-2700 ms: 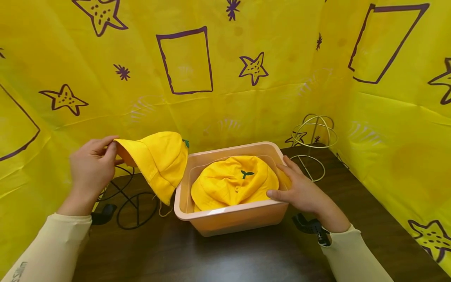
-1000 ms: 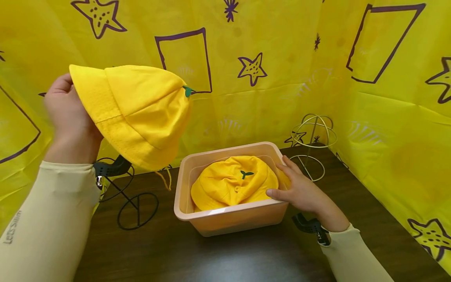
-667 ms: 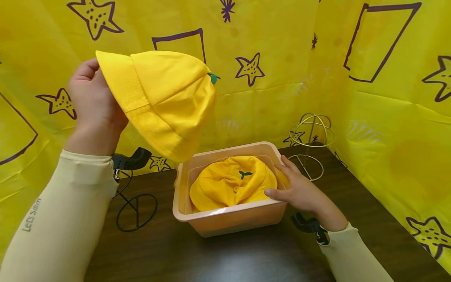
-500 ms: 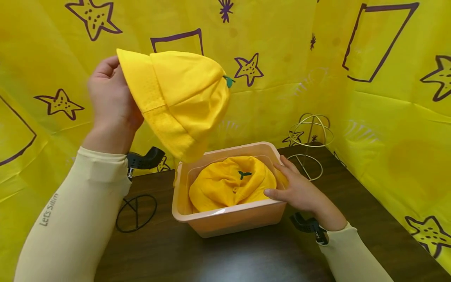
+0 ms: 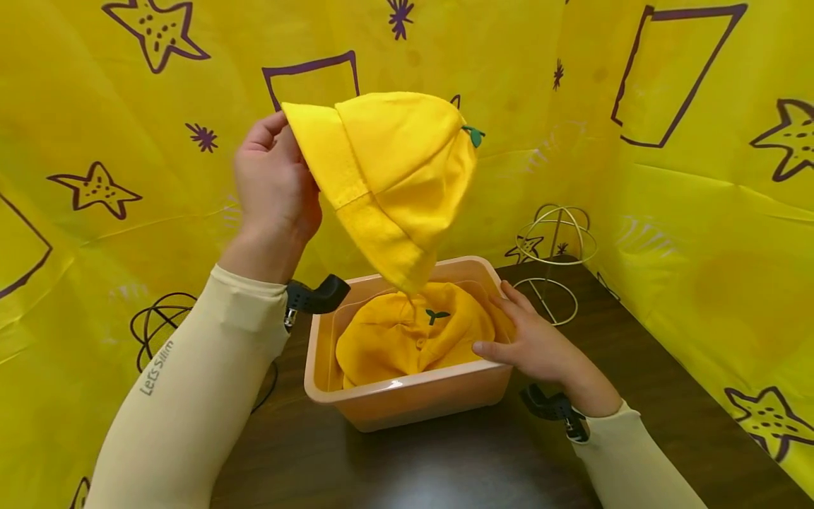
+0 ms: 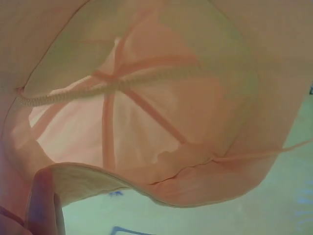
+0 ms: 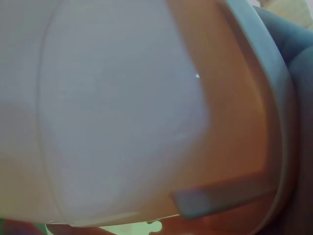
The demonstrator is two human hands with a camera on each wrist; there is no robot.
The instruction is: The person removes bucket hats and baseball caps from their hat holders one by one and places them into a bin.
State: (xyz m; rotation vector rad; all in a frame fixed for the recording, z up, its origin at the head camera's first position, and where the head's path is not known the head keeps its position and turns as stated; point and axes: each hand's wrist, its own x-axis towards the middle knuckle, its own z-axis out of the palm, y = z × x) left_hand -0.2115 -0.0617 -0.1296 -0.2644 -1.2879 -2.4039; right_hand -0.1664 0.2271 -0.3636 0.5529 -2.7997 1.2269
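Note:
My left hand (image 5: 276,173) pinches the brim of a yellow bucket hat (image 5: 388,184) with a green sprout on its crown. The hat hangs tilted over a pink plastic bin (image 5: 426,382), its lower brim overlapping a second yellow hat (image 5: 375,339) inside. In the left wrist view, the held hat's seamed inside (image 6: 146,122) fills the frame, with an elastic cord across it and my finger at the brim. My right hand (image 5: 540,346) rests on the bin's right near corner, fingers extended along the rim. The right wrist view shows the bin's rim (image 7: 274,93) and blurred pale fabric.
A gold wire stand (image 5: 556,258) is behind the bin on the right. Behind my left forearm, a black wire stand (image 5: 146,332) is partly hidden. The dark wooden table (image 5: 381,470) meets yellow cloth walls (image 5: 718,212) printed with stars and frames.
My left hand has lifted the hat from beside the bin, then carried it rightward over the bin. My right hand stays at the rim. The view has turned slightly.

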